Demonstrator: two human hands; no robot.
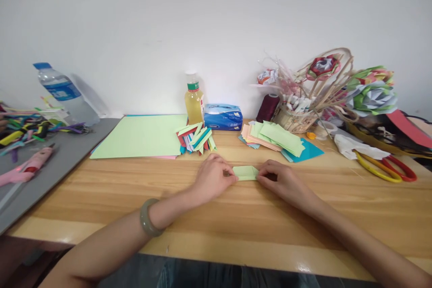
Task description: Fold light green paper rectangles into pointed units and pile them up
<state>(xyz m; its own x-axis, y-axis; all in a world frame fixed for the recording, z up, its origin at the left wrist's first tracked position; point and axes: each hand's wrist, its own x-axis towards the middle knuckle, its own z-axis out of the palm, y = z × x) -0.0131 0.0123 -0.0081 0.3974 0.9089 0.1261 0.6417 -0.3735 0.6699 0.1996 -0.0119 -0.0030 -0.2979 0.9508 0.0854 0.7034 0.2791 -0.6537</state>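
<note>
A small folded piece of light green paper lies on the wooden table between my two hands. My left hand pinches its left end between thumb and fingers. At the right end, my right hand pinches the paper the same way. The paper's upper right corner shows a slanted fold. Just beyond my left hand sits a pile of folded coloured paper strips. Past my right hand lies a fanned stack of cut paper rectangles, green and peach, with blue sheets under it.
Large green sheets, a drink bottle and a tissue pack stand along the wall. Rightward are a basket of sticks, paper flowers and scissors. A pink glue gun and water bottle are left.
</note>
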